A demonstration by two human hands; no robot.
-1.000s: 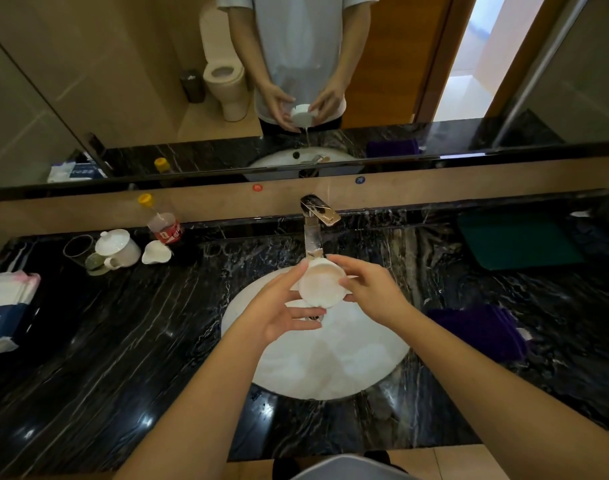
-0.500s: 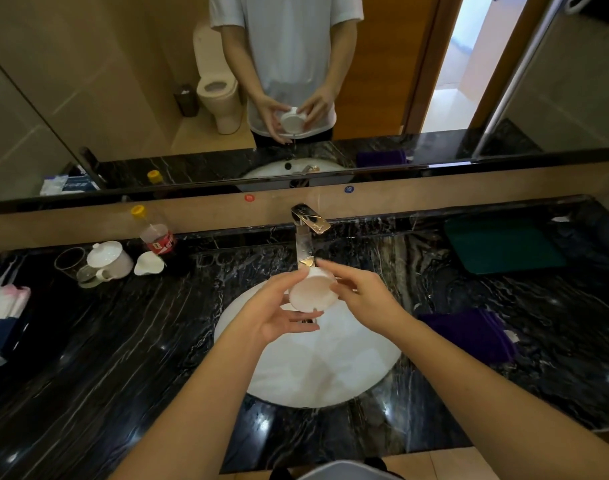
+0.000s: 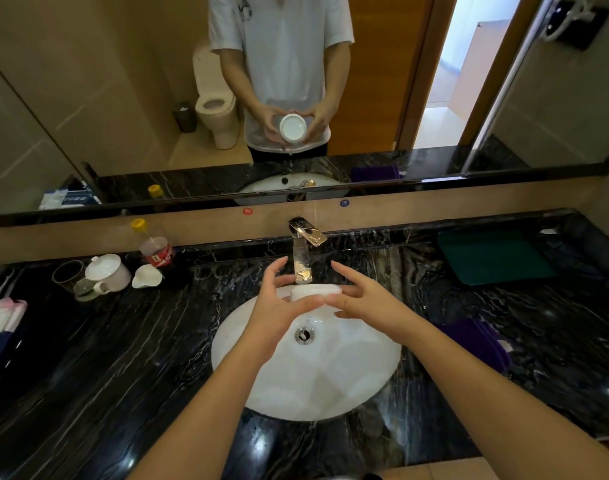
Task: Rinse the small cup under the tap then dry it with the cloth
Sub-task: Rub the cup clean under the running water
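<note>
Head view: small cup [image 3: 316, 292] pinched between left hand [image 3: 281, 308] and right hand [image 3: 364, 304], just below the tap [image 3: 305, 247].
Since a second ago it has turned onto its side, base toward the mirror [image 3: 88, 98], above the white basin [image 3: 365, 372] in the black marble counter [image 3: 105, 358]; purple cloth [image 3: 476, 341] right of the tap.

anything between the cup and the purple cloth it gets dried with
Nothing visible. The small cup is held between the left hand and right hand over the sink. The purple cloth lies to the right on bare black countertop.
</note>
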